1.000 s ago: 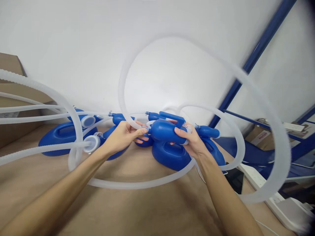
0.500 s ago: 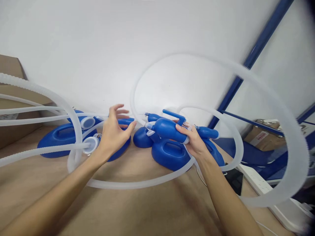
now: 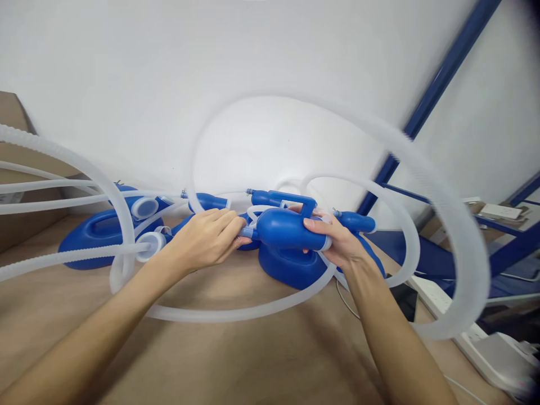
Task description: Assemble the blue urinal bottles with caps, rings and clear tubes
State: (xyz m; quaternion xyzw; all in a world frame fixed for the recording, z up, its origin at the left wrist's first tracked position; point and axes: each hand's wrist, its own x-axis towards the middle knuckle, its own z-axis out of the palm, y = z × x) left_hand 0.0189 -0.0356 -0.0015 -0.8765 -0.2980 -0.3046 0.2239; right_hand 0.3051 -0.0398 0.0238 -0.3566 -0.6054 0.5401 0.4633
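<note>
Head camera view: a person works with 2 bare hands over a brown tabletop, at the centre of the frame. The right hand is closed around the wide end of a blue bulb-shaped container, thumb on top and fingers wrapped beneath, holding it level and just above a blue flat-sided bottle that rests on the table. The left hand is curled at the bulb's narrow nozzle end, its fingertips pinched where a white corrugated hose meets the nozzle; whether the hose end is seated on the nozzle cannot be told, since the fingers cover the joint. From there the hose sweeps up in a wide blurred loop across the white wall and comes down at the right of the frame.

At centre left, a second blue bottle lies on the table with a white cap and more hoses crossing it toward the left edge. A cardboard box stands at the far left. At the upper right a blue metal frame slants along the wall, and a white power strip lies at the lower right.
</note>
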